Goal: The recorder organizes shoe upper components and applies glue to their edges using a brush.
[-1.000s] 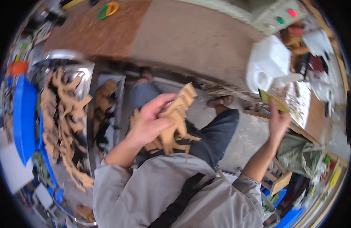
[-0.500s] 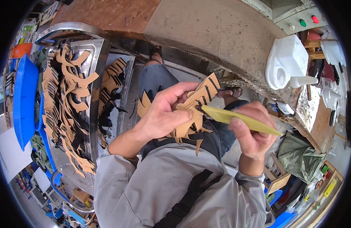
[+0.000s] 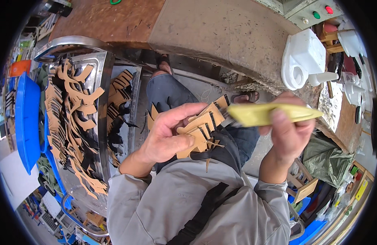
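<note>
My left hand (image 3: pixel 166 134) is closed around a fanned stack of tan leather pieces (image 3: pixel 202 128) with dark edges, its thumb pressed on top. In my right hand (image 3: pixel 292 136) is a brush (image 3: pixel 253 116) with a flat yellow-green handle, blurred by motion. Its dark bristle end is close beside the upper edges of the stack; whether it touches cannot be made out. More tan leather pieces (image 3: pixel 152 117) lie on my lap behind the left hand, partly hidden by it.
To the left, a metal tray (image 3: pixel 99 65) carries a heap of curved tan pieces (image 3: pixel 87 98), with more pieces (image 3: pixel 118 96) beside it. A blue plastic tub (image 3: pixel 27 122) stands farther left. Ahead runs a worn workbench (image 3: pixel 221 32); a white plastic container (image 3: pixel 304 57) sits at its right.
My right hand and the brush have moved right, and the brush has turned more level. The stack in my left hand is now fanned differently, with several dark edges facing the brush.
</note>
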Action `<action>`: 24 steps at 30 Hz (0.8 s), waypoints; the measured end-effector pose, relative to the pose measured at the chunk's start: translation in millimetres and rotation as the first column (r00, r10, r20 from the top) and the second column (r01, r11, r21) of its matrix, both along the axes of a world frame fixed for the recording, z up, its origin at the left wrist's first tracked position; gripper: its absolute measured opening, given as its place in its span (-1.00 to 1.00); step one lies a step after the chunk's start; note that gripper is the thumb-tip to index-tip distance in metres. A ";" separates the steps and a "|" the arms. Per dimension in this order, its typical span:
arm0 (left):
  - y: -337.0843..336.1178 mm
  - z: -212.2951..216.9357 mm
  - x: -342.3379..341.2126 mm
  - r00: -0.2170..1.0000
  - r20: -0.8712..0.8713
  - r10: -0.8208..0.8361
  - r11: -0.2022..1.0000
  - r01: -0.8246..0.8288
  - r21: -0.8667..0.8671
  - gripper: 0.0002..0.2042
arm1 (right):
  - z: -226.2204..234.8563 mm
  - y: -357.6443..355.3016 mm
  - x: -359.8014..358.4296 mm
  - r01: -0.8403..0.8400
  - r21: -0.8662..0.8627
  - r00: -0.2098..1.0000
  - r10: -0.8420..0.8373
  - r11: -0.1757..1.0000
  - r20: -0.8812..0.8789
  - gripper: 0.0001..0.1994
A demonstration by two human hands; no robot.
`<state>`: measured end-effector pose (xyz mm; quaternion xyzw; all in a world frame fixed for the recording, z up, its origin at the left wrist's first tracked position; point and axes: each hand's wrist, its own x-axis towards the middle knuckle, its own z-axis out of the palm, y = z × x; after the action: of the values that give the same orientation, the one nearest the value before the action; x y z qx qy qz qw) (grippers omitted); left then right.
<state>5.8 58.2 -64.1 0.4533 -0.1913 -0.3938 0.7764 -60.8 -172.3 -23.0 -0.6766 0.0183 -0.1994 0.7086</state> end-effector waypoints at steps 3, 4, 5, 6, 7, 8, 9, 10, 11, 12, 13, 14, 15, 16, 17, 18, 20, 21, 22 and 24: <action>5.7 -5.7 -1.9 1.000 -0.015 -0.011 0.999 0.010 -0.045 -0.45 | -9.6 -1.3 16.4 0.083 0.036 0.984 -0.077 0.996 -0.158 -0.89; 5.7 -6.0 -1.0 0.999 -0.033 -0.005 0.998 0.003 -0.064 -0.44 | -12.7 -7.6 22.7 0.186 0.124 0.952 -0.148 0.975 -0.270 -0.89; 6.9 -4.2 -2.2 1.000 -0.017 -0.004 0.999 0.003 -0.037 -0.44 | -11.4 -13.6 21.2 0.196 0.232 0.955 -0.132 0.953 -0.266 -0.89; 5.3 -4.8 -0.5 1.000 -0.011 -0.007 0.999 0.007 -0.039 -0.44 | -6.8 -13.3 18.1 0.198 0.231 0.956 -0.136 0.953 -0.260 -0.89; 6.5 -6.3 -1.5 1.000 0.008 -0.005 0.999 0.006 -0.049 -0.44 | 0.0 -7.9 8.5 0.076 0.283 0.982 -0.023 0.956 -0.186 -0.89; 7.6 -6.9 -2.3 1.000 0.028 -0.003 0.998 0.005 -0.059 -0.45 | 3.4 -3.6 3.5 -0.050 0.325 0.991 0.089 0.944 -0.105 -0.89; 5.2 -3.3 -3.2 0.999 0.034 0.012 0.998 -0.010 -0.059 -0.47 | 3.2 0.5 4.0 -0.073 0.201 0.984 0.104 0.977 -0.146 -0.88; 5.8 -3.9 -2.5 0.999 0.034 0.006 0.998 -0.004 -0.059 -0.47 | 1.2 0.7 8.8 -0.010 0.115 0.970 0.037 0.993 -0.239 -0.89; 7.8 -5.7 -1.1 0.999 0.038 -0.008 0.999 0.010 -0.052 -0.47 | -7.9 -4.9 16.0 0.080 0.116 0.975 -0.053 0.990 -0.216 -0.89; 8.7 -7.4 0.3 0.999 0.044 -0.012 0.999 0.014 -0.047 -0.47 | -14.7 -10.8 22.7 0.159 0.118 0.972 -0.135 0.980 -0.190 -0.88; 9.4 -7.9 -1.9 0.999 0.052 0.010 1.000 -0.009 -0.026 -0.47 | -7.3 -13.4 18.1 0.168 0.160 0.972 -0.136 0.973 -0.192 -0.86; 7.4 -7.0 -0.6 0.998 0.053 0.015 0.999 -0.013 -0.029 -0.47 | -5.8 -14.9 15.8 0.164 0.158 0.973 -0.133 0.974 -0.191 -0.86; 5.7 -5.2 0.3 0.999 0.048 0.017 1.000 -0.017 -0.003 -0.46 | -5.3 -14.6 12.6 0.023 -0.061 0.999 -0.020 0.998 0.047 -0.85; 4.8 -3.6 0.6 0.999 0.043 0.019 1.000 -0.020 0.023 -0.46 | -3.6 -12.5 10.2 -0.065 -0.302 0.957 0.145 0.951 0.250 -0.84; 5.5 -2.5 -0.7 0.999 0.026 0.032 0.999 -0.033 0.008 -0.47 | 0.9 -6.7 8.6 -0.055 -0.490 0.967 0.168 0.870 0.190 -0.84; 6.4 -3.0 -1.7 0.999 0.027 0.040 0.999 -0.040 0.005 -0.47 | 2.0 -7.3 6.2 -0.061 -0.493 0.966 0.176 0.868 0.191 -0.84; 8.9 -4.3 -3.3 0.997 -0.047 0.060 0.998 -0.061 -0.016 -0.46 | 3.4 -14.4 -1.2 -0.095 -0.632 0.979 0.189 0.769 0.082 -0.81; 9.1 -4.1 -3.3 0.997 -0.049 0.061 0.998 -0.062 -0.015 -0.46 | 5.0 -19.0 -7.3 -0.121 -0.549 0.976 0.200 0.827 0.086 -0.79; 8.0 -3.4 -2.5 0.995 -0.084 0.059 0.998 -0.061 -0.018 -0.46 | 4.0 -17.8 -9.5 -0.123 -0.547 0.976 0.201 0.828 0.085 -0.79; 5.0 -1.4 -1.8 0.991 -0.122 0.055 0.998 -0.058 -0.020 -0.46 | 5.7 -10.9 -8.6 0.008 -0.414 0.955 0.116 0.910 0.274 -0.76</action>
<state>4.0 63.2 -65.5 0.4246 -0.1353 -0.3963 0.8027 -69.4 -183.3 -17.4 -0.7737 -0.1477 -0.2767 0.5505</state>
